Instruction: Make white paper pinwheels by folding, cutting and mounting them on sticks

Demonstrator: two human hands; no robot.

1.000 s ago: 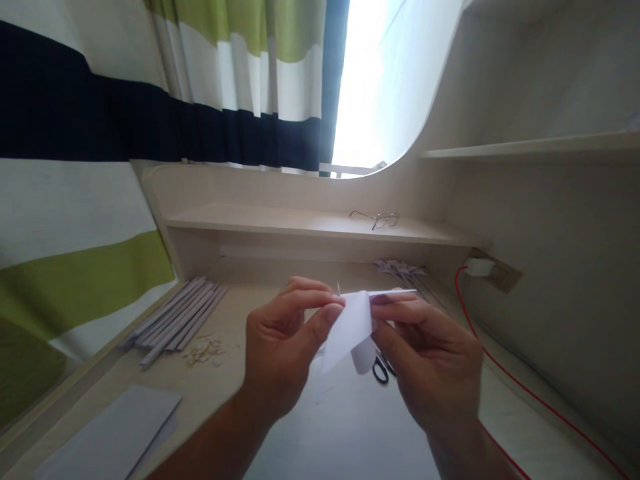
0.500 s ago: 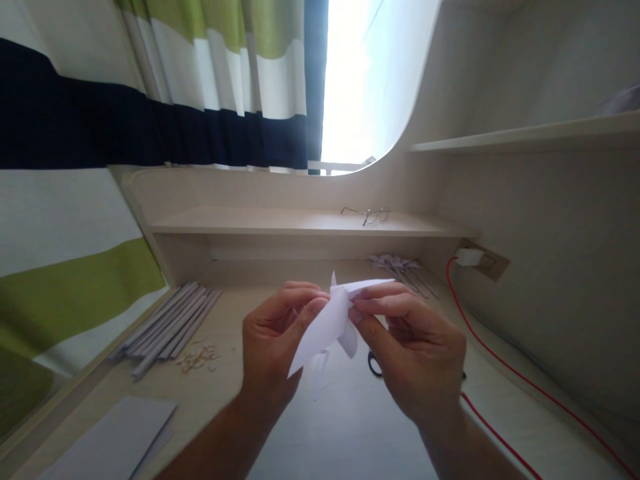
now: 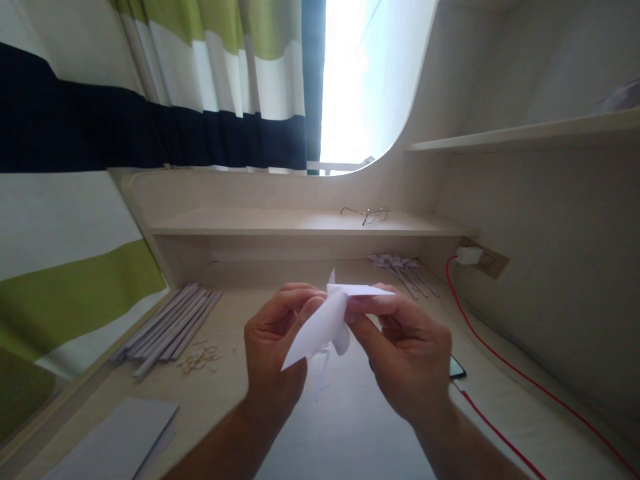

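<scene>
A folded white paper pinwheel (image 3: 320, 323) is up in front of me over the desk, its pointed blades sticking out to several sides. My left hand (image 3: 273, 343) is closed on its left side, with thumb and fingers pinching near the centre. My right hand (image 3: 413, 347) pinches it from the right, thumb below and index finger under the right blade. The paper hides some of the fingertips. Below the pinwheel, a thin pale strip (image 3: 321, 380) shows blurred against the desk.
Rolled paper sticks (image 3: 173, 327) lie at the left, beside a small heap of tan bits (image 3: 199, 358). Paper sheets (image 3: 113, 440) sit front left. Several pinwheels on sticks (image 3: 397, 263) lie back right. A phone (image 3: 457, 368) and red cable (image 3: 500, 353) are at the right; glasses (image 3: 375, 215) rest on the shelf.
My right hand has shifted a little left, uncovering the phone's corner and covering most of a black ring on the desk. The right blade has turned flatter, its tip lower.
</scene>
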